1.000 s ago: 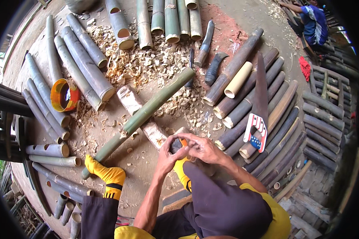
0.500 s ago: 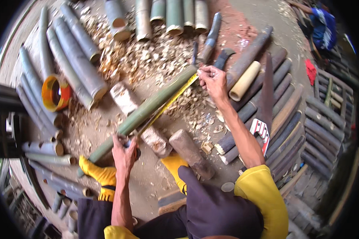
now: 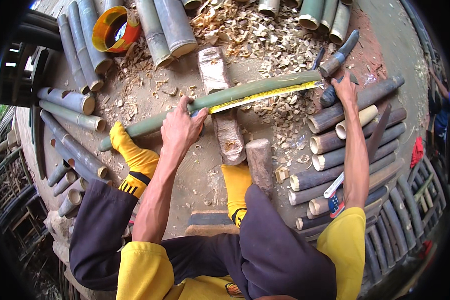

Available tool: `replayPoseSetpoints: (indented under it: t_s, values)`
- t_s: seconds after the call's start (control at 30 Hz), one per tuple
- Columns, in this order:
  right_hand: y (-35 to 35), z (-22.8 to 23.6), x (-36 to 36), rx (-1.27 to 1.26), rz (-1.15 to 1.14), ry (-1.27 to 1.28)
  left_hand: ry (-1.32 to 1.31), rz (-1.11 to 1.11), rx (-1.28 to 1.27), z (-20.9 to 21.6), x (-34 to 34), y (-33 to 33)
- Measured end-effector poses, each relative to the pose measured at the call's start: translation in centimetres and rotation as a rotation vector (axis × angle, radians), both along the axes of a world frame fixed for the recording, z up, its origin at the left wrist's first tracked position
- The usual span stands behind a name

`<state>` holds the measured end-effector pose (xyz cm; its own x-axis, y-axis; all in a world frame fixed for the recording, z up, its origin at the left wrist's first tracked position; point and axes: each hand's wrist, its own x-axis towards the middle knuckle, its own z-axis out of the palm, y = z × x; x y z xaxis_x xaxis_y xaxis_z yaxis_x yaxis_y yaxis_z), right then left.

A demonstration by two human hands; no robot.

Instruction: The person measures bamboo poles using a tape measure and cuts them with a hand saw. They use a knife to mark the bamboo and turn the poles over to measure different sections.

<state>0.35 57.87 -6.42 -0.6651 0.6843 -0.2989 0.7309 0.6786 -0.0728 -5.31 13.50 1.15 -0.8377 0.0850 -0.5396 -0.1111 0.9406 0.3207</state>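
Note:
A green bamboo pole (image 3: 270, 84) lies slanted across a notched wooden block (image 3: 227, 132); its lower left end rests by my yellow-socked left foot (image 3: 137, 155). My left hand (image 3: 181, 127) is closed over the pole and a tape measure, whose case is mostly hidden by the fingers. The yellow tape (image 3: 265, 94) runs out along the pole, its hooked tip near the far right end. Off that end, my right hand (image 3: 346, 91) is closed on a dark-handled tool (image 3: 329, 96) on the ground; its kind is partly hidden by the hand.
Cut bamboo lengths (image 3: 330, 165) lie in a row at right, with a handsaw (image 3: 379, 131) across them, partly behind my forearm. Wood chips (image 3: 285, 55) cover the far ground. An orange-yellow ring-shaped container (image 3: 107, 30) stands upper left. A short log (image 3: 259, 165) sits beside my right foot.
My right hand has let go of the tape's tip and moved right onto the dark-handled tool. My left hand stays on the pole and tape measure. The head view has turned.

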Motion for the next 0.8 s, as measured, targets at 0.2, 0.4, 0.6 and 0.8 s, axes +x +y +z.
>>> replayPoseSetpoints:
  t_s: [0.2,0.4,0.6,0.8]
  values:
    - [6.0,-2.1,2.0,-0.098,-0.336,0.384,-0.020,-0.021,-0.006,0.4,-0.3,1.4]
    - [-3.7,7.1,4.0,-0.941,-0.609,1.216,0.000,-0.014,-0.054,0.2,-0.1,-0.5]
    - [-15.2,12.4,3.4,-0.850,0.251,0.593,0.001,-0.022,-0.022,-0.1,0.0,0.8]
    - [-19.1,10.8,-0.2,-0.462,0.870,0.346,-0.014,0.003,-0.025,0.1,0.0,0.6]
